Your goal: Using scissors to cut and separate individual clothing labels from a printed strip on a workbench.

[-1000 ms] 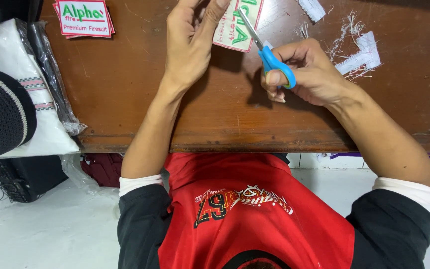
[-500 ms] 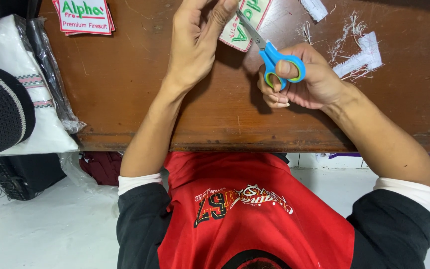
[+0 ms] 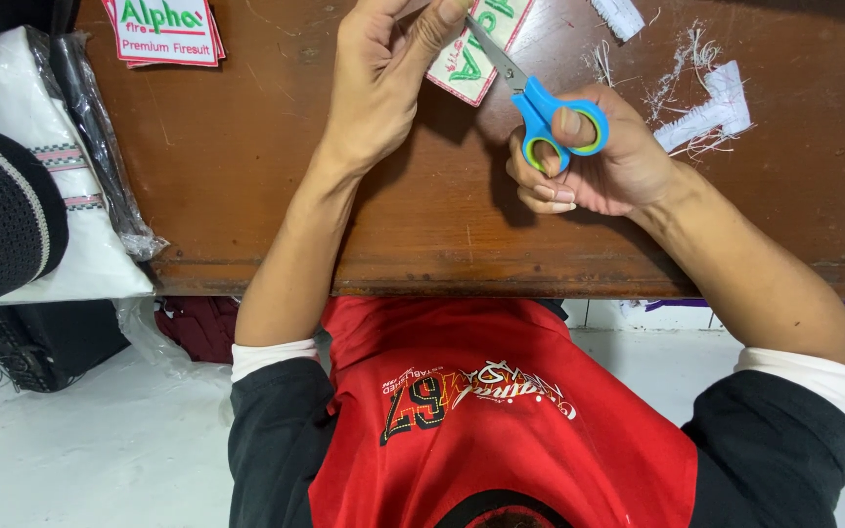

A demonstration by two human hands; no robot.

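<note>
While my right hand point(image 3: 599, 161) has its fingers point(image 3: 571, 125) hooked through the blue scissors point(image 3: 540, 103), my left hand point(image 3: 378, 83) pinches the white embroidered patch point(image 3: 471, 59) by its edge over the table's point(image 3: 276, 215) far side. White fabric scraps point(image 3: 711, 103) lie beside my right hand; a stack of patches point(image 3: 163, 29) sits near the far left corner.

On the table point(image 3: 246, 196), the patch stack point(image 3: 163, 29) lies left of the hands, fabric scraps point(image 3: 706, 103) right.
</note>
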